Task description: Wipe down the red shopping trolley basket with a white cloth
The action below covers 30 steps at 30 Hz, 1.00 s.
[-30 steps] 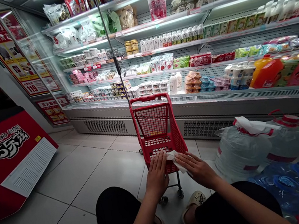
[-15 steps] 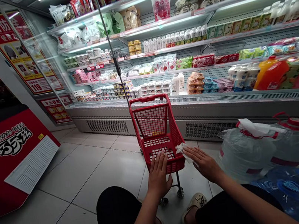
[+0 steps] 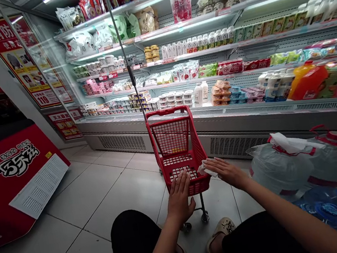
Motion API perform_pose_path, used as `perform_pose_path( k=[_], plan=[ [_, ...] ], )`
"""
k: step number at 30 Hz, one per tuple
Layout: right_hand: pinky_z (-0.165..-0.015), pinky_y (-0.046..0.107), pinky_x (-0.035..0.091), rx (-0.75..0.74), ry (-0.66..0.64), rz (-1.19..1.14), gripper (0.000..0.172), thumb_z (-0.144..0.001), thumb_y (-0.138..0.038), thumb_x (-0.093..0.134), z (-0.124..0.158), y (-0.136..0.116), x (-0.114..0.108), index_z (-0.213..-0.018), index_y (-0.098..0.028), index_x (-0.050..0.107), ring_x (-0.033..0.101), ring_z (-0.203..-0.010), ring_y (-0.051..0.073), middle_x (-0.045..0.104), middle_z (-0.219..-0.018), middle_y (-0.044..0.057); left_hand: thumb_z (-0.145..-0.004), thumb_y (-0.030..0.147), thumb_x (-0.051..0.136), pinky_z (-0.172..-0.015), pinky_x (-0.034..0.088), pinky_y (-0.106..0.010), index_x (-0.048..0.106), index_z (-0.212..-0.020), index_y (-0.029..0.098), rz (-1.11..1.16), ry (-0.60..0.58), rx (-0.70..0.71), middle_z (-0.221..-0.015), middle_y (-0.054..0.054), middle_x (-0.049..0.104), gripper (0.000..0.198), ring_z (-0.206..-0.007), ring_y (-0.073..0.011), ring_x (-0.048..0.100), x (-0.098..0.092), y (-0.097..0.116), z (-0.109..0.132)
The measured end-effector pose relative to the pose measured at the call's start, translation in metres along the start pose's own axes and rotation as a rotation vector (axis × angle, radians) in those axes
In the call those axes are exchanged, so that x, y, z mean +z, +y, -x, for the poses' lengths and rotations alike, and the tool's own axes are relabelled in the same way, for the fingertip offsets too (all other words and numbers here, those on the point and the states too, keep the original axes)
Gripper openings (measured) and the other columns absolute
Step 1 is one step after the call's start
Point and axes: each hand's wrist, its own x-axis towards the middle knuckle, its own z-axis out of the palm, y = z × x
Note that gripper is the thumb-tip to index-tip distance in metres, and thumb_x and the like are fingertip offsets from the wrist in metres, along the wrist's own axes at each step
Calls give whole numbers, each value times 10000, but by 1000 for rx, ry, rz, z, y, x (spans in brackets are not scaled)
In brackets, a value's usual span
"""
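Note:
A small red shopping cart (image 3: 174, 142) stands on the tiled floor right in front of me, its basket empty. My left hand (image 3: 179, 199) lies flat against the near rim of the cart, fingers stretched out. My right hand (image 3: 227, 172) presses a white cloth (image 3: 204, 168) against the cart's right side, its fingers flat on top of the cloth. I am crouched low, with my knees in black trousers and a beige shoe (image 3: 220, 230) below.
A lit chilled display (image 3: 208, 53) full of dairy packs, bottles and juice runs behind the cart. Large water jugs (image 3: 291, 163) lie on the floor at the right. A red freezer cabinet (image 3: 14, 175) stands at the left. A thin pole (image 3: 127, 61) rises behind the cart.
My right hand has slid the cloth from the cart's near rim round to its right side and a little upward. The left hand has stayed on the near rim.

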Motion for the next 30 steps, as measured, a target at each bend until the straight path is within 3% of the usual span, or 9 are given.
perform_pose_path(
  k=[3, 6, 12, 18, 22, 25, 30],
  plan=[
    [-1248, 465, 401, 44, 7, 19, 824, -967, -9, 364, -10, 18, 5, -1686, -326, 114, 388, -1531, 170, 425, -1661, 2, -842, 183, 577, -1313, 203, -478, 67, -1691, 196, 9, -4, 9, -1756, -60, 160, 990, -1626, -249, 161, 1, 2, -1],
    [-1245, 478, 402, 109, 33, 7, 794, -979, -17, 332, -12, 18, 10, -1684, -327, 135, 371, -1539, 169, 403, -1675, 12, -833, 177, 583, -1313, 214, -469, 65, -1692, 203, 16, -19, 22, -1757, -53, 158, 1004, -1625, -244, 163, 1, 0, -1],
    [-1246, 484, 418, 32, 61, -87, 676, -969, -15, 380, -1, -15, 16, -1590, -281, 410, 383, -1537, 184, 512, -1608, 27, -868, 201, 595, -1310, 223, -468, 76, -1693, 202, 17, -34, 79, -1753, -67, 179, 975, -1624, -257, 169, -4, -17, 6],
    [-1246, 523, 420, 116, 123, -67, 565, -970, -16, 412, 2, -51, 21, -1489, -214, 517, 449, -1498, 229, 605, -1507, 81, -903, 215, 574, -1308, 232, -454, 98, -1694, 214, 1, -31, 119, -1748, -59, 204, 923, -1621, -249, 183, -7, -30, 13],
    [-1263, 540, 393, 130, 117, -77, 598, -961, -21, 436, 1, -76, 20, -1522, -220, 486, 472, -1482, 240, 616, -1492, 87, -934, 237, 565, -1311, 223, -468, 141, -1689, 238, -8, -11, 97, -1748, -54, 207, 866, -1617, -253, 202, -12, -39, 23],
    [-1266, 515, 392, 88, 105, -86, 703, -951, 1, 415, -2, -90, 17, -1608, -245, 378, 437, -1508, 228, 583, -1537, 72, -971, 279, 561, -1306, 240, -472, 153, -1688, 270, -18, 10, 68, -1745, -52, 222, 825, -1605, -258, 242, -18, -49, 30],
    [-1282, 466, 354, -28, 16, -61, 820, -947, 37, 351, -14, -86, 3, -1680, -293, 188, 349, -1553, 184, 430, -1658, 5, -1026, 368, 540, -1309, 233, -473, 160, -1687, 291, -47, 39, 30, -1741, -52, 238, 766, -1597, -254, 267, -23, -68, 34]
  ],
)
